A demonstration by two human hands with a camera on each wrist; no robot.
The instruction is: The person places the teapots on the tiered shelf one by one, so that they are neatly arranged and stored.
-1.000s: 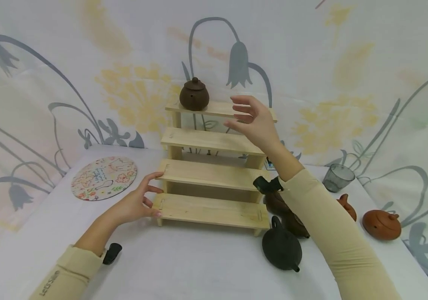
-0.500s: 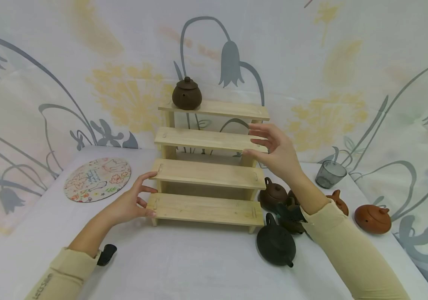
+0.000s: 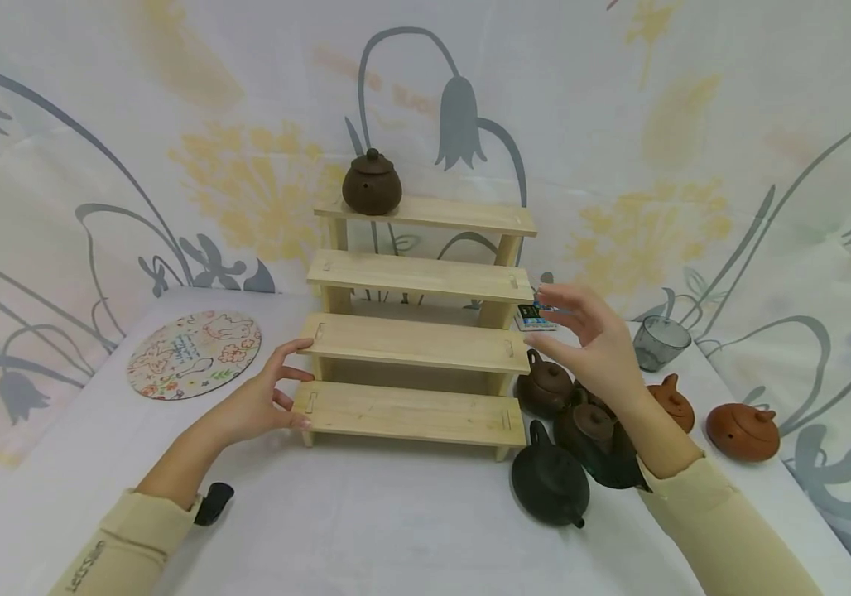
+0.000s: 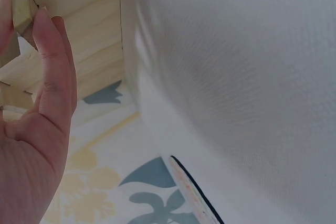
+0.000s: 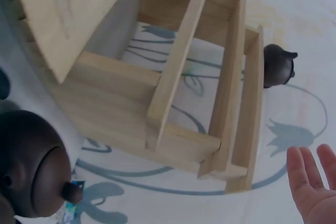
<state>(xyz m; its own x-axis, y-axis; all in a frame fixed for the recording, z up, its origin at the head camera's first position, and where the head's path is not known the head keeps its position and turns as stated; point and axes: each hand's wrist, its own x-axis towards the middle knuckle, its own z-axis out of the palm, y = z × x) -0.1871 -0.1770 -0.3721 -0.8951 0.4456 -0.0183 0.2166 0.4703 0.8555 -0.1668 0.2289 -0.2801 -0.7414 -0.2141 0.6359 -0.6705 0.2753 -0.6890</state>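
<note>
A stepped wooden display stand (image 3: 418,341) stands at the middle of the table. On its top board, toward the left end, sits a brown lidded teapot (image 3: 372,189). My left hand (image 3: 250,407) grips the stand's left side by the lower boards; in the left wrist view its fingers lie about a board end. Fingers spread and holding nothing, my right hand (image 3: 600,352) hovers just right of the stand. Below it are two brown teapots (image 3: 545,387), one partly hidden by my wrist, and a black teapot (image 3: 549,484). The right wrist view shows a dark teapot (image 5: 34,163) close by.
Two orange-brown teapots (image 3: 744,432) sit at the right, one partly behind my forearm. Behind them stands a grey glass cup (image 3: 661,343). A round patterned mat (image 3: 194,354) lies at the left. A small printed packet (image 3: 534,318) lies behind the stand's right side.
My right hand, holding nothing, has come down from the top board and moved right, past the stand's edge. The left hand keeps its place on the stand.
</note>
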